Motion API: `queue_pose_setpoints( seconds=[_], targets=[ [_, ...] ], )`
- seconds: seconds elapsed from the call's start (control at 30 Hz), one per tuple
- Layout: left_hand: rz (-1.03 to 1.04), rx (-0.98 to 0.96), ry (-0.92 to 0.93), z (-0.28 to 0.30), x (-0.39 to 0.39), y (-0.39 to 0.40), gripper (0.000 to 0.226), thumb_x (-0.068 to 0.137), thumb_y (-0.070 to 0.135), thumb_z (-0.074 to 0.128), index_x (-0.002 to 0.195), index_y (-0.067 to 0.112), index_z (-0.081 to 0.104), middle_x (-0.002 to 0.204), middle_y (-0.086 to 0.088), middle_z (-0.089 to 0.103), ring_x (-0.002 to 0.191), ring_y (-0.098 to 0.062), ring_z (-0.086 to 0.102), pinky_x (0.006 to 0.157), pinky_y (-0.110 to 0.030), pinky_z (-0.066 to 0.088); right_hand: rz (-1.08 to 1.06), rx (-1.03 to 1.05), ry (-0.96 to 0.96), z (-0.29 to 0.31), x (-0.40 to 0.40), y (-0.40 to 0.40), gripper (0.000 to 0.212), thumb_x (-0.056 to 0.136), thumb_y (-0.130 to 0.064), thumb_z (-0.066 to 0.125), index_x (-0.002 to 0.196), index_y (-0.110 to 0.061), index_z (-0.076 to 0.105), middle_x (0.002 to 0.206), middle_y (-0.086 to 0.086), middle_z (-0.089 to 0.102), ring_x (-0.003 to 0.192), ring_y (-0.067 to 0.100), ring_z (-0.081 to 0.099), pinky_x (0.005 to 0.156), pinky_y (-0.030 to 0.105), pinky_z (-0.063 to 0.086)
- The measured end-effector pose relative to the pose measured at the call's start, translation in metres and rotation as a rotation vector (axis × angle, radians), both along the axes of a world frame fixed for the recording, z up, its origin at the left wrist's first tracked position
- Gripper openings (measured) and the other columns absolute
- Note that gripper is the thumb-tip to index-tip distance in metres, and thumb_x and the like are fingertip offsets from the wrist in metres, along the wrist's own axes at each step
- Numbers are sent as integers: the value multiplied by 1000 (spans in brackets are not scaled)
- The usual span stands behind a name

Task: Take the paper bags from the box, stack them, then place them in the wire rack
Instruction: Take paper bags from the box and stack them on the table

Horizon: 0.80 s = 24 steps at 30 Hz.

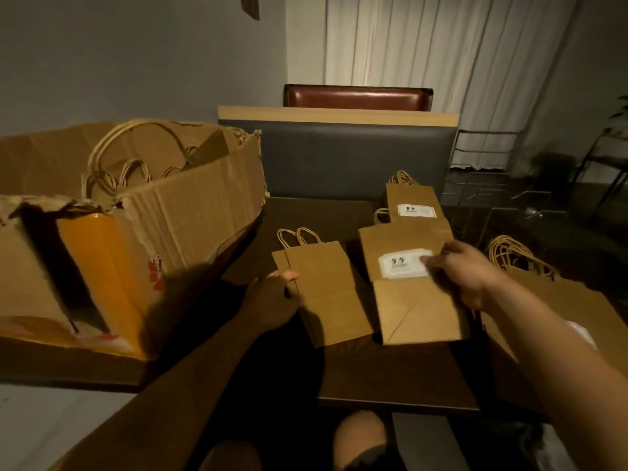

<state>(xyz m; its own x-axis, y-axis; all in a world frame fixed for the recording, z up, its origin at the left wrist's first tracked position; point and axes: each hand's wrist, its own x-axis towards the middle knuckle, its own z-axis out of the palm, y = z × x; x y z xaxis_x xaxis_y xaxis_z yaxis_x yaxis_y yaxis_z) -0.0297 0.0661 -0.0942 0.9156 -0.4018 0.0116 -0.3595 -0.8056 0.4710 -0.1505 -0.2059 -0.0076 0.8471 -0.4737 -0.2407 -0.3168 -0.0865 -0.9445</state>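
Head view: the left hand (272, 297) pinches a plain paper bag (326, 294) on the table (390, 375); the right hand (458, 270) presses a labelled bag (414, 300). Light, floppy, creasable; best gripped by the folded edges.

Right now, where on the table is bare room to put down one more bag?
Bare dark table lies between the cardboard box and the far labelled bag. The near edge below the bags is bare too. The right side is crowded with a bag pile.
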Motion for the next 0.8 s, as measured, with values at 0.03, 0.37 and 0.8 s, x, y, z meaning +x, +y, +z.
queue_pose_setpoints(
  seconds=[0.03, 0.37, 0.8],
  targets=[
    [21, -68, 19, 0, 1, 0, 52, 89, 34, 63, 139, 28, 49, 146, 2, 48, 135, -18, 42, 114, -40, 30, -21, 9, -16, 7, -1, -8, 16, 91, -5, 62, 101, -17, 58, 95, 12, 65, 77, 21, 60, 63, 31, 48],
    [307, -612, 160, 6, -2, 3, 28, 98, 16, 53, 125, 18, 55, 126, -2, 61, 115, -17, 56, 93, -27, 43, 476, -1137, 258, 51, 60, 99, 18, 99, -25, 53, 115, -19, 59, 108, 5, 62, 98, 22, 60, 84, 35, 50],
    [414, -898, 563, 40, 7, -8, 30, 94, -3, 51, 121, 10, 55, 119, -17, 56, 107, -29, 56, 87, -36, 54, 395, -771, 291, -37, 53, 67, 66, 95, -60, 43, 151, -26, 32, 154, 7, 36, 139, 28, 38, 113, 53, 34]
  ],
)
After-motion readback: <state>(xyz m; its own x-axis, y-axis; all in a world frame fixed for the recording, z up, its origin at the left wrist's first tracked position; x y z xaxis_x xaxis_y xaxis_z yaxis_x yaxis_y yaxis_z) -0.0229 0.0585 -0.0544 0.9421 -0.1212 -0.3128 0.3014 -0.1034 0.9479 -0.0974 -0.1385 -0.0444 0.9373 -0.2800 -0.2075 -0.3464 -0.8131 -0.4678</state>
